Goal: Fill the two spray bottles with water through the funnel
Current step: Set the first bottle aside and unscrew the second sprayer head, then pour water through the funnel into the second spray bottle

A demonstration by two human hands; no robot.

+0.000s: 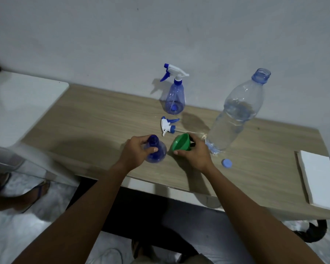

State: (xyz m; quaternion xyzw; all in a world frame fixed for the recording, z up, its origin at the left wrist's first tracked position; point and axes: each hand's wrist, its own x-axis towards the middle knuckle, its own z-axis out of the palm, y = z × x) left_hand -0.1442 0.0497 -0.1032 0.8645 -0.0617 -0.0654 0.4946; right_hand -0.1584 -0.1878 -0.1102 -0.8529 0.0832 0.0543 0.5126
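The near spray bottle (160,154), translucent blue and with its neck open, stood on the wooden bench (84,121) close to the front edge. The left hand (134,152) gripped it, fingers and thumb curled round its shoulder below the neck. Just beside it, the right hand (194,155) held the green funnel (179,143) tilted, its wide mouth turned toward the bottle and not yet on the neck. Both forearms reached forward over the bench edge.

The loose trigger head (168,126) lay behind them. The second spray bottle (174,96), its trigger head fitted, stood upright by the wall. To the right stood an uncapped clear water bottle (234,115), partly full, with its blue cap (227,163) lying in front of it.
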